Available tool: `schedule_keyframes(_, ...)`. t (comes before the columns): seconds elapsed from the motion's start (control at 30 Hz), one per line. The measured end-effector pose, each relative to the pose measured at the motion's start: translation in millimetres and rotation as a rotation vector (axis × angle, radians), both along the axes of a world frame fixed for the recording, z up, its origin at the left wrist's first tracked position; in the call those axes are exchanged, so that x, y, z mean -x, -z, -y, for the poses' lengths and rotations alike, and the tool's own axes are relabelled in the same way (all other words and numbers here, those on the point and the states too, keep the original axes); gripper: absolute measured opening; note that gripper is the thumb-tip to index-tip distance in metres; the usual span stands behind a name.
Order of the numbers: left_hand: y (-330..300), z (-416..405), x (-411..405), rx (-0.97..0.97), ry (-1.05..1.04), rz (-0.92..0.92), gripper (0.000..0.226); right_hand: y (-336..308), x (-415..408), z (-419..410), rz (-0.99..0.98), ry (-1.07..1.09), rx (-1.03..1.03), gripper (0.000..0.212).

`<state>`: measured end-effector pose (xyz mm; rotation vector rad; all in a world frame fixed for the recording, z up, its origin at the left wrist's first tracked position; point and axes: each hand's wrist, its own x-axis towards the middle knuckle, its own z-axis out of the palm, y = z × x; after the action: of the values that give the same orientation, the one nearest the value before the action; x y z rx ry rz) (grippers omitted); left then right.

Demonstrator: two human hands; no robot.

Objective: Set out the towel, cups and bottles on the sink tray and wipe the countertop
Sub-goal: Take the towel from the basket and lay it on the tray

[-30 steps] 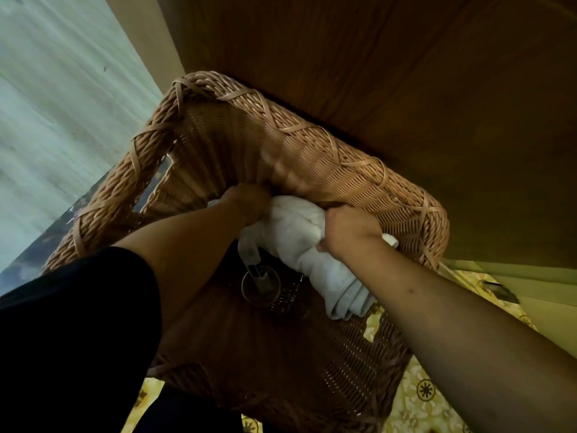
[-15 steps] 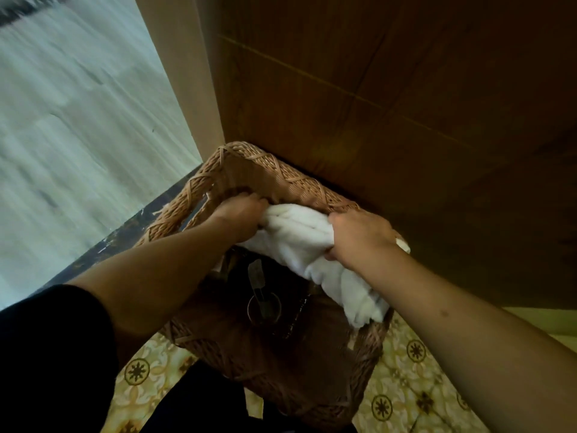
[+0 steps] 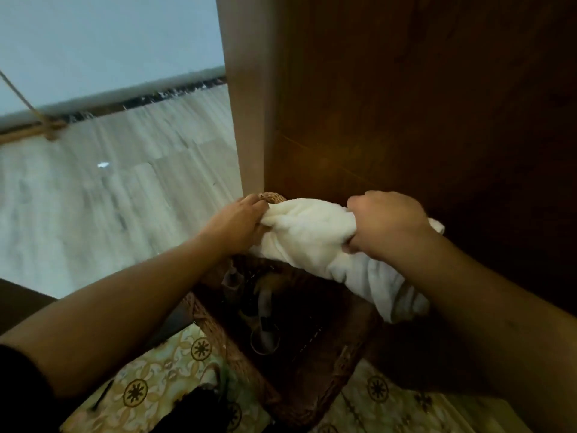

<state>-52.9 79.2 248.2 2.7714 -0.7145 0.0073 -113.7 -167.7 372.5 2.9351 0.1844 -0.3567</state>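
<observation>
Hands grip a bunched white towel [image 3: 309, 232] from both ends, holding it up over a wicker basket [image 3: 218, 326]. The left hand [image 3: 237, 221] is closed around the towel's left end, fingers curled into the cloth with the knuckles facing the camera; just past its fingertips a small part of the basket's far rim shows. The right hand [image 3: 385, 225] is clenched into a fist around the towel's right part, and a short tip of cloth pokes out beyond it on the far side. Below the right hand the rest of the towel hangs down in loose folds toward the basket's right side.

The basket stands on a floor of yellow patterned tiles [image 3: 156, 379] and sits close against a dark wooden cabinet panel [image 3: 406, 104] that fills the upper right of the view. Its inside is in deep shadow; a clear glass cup [image 3: 263, 335] with a round rim can be made out lying in there, along with other dim shapes that are too dark to name. Whether bottles are among them cannot be told.

Both forearms are bare, reaching in from the lower corners, and a dark sleeve [image 3: 18, 385] covers the left upper arm at the bottom left edge. To the left of the cabinet lies a pale wood-look floor [image 3: 109, 198], blurred, running to a light wall with a dark strip at its base. A rope-bound wooden pole [image 3: 28, 131] crosses the far left edge.
</observation>
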Motion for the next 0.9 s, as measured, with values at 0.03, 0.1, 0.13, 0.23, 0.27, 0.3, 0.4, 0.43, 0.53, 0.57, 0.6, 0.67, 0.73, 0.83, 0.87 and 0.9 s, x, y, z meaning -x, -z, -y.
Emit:
schedule_keyframes(0.03,-11.7,-3.5,5.8,0.009,-0.029,0.028,0.03,-11.3,0.7,-1.3,0.03,-0.028,-0.003,0.035)
schedule_keyframes(0.1,-35.8,-12.7,16.6,0.021,-0.081,0.089,0.033,-33.6,2.3,-6.3,0.097,-0.071,0.003,0.034)
schedule_keyframes(0.13,-47.7,-18.3,22.0,0.026,-0.103,0.126,0.034,-43.9,3.1,-10.2,0.13,-0.088,0.015,0.034)
schedule_keyframes(0.23,-82.3,-42.6,41.4,0.024,-0.166,0.241,0.042,-70.9,5.3,-25.8,0.214,-0.146,0.018,0.034)
schedule_keyframes(0.27,-92.1,-53.8,49.0,0.018,-0.182,0.281,0.044,-78.0,5.8,-33.2,0.232,-0.172,0.007,0.033)
schedule_keyframes(0.3,-100.5,-66.5,57.4,0.008,-0.197,0.317,0.042,-83.7,6.8,-42.2,0.244,-0.201,-0.003,0.034)
schedule_keyframes(0.4,-117.4,-114.8,88.1,-0.036,-0.265,0.407,0.035,-92.1,12.6,-78.8,0.26,-0.3,-0.041,0.037)
schedule_keyframes(0.43,-120.9,-133.1,100.8,-0.049,-0.293,0.422,0.034,-92.4,15.9,-94.2,0.27,-0.339,-0.057,0.037)
schedule_keyframes(0.53,-126.8,-190.8,148.2,-0.063,-0.384,0.412,0.036,-89.3,32.2,-146.6,0.281,-0.476,-0.118,0.04)
schedule_keyframes(0.57,-127.3,-210.9,167.2,-0.062,-0.416,0.402,0.036,-88.0,40.4,-166.8,0.277,-0.527,-0.133,0.042)
schedule_keyframes(0.6,-126.8,-231.1,187.6,-0.063,-0.45,0.391,0.035,-86.5,49.9,-187.8,0.275,-0.579,-0.144,0.046)
schedule_keyframes(0.67,-125.0,-271.0,232.8,-0.081,-0.525,0.376,0.032,-83.6,72.7,-231.2,0.264,-0.676,-0.168,0.053)
schedule_keyframes(0.73,-123.3,-309.7,284.4,-0.104,-0.609,0.374,0.03,-79.9,99.5,-275.5,0.225,-0.764,-0.211,0.056)
schedule_keyframes(0.83,-123.5,-362.2,369.1,-0.112,-0.703,0.361,0.033,-73.5,146.7,-344.1,0.201,-0.898,-0.262,0.057)
schedule_keyframes(0.87,-123.7,-377.8,398.7,-0.106,-0.734,0.354,0.034,-71.2,164.6,-367.3,0.202,-0.937,-0.27,0.058)
schedule_keyframes(0.9,-123.5,-392.8,427.7,-0.106,-0.77,0.352,0.036,-68.6,182.9,-390.9,0.198,-0.973,-0.275,0.059)
